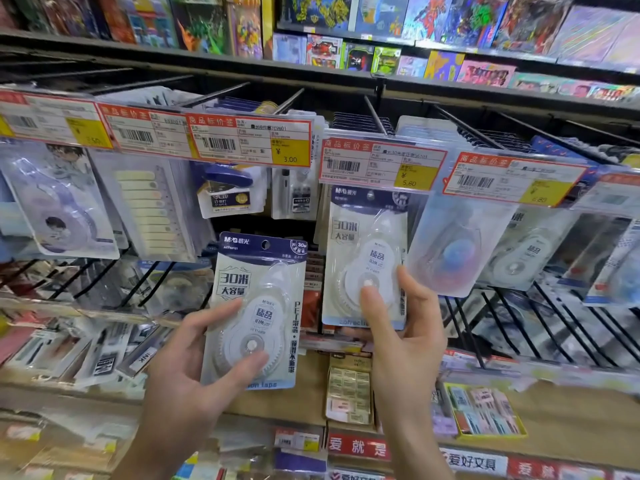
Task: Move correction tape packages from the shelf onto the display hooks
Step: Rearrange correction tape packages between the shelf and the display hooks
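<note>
Though blurred, packages (254,313) in both hands (194,368).

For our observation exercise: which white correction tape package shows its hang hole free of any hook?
The white correction tape package in the left hand; the other's top sits behind the price tag.

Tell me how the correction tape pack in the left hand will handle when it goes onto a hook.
The pack looks like card under a clear plastic bubble, so probably stiff and light. The glossy plastic may slip under the left hand. Its small hang hole likely needs careful aiming.
</note>
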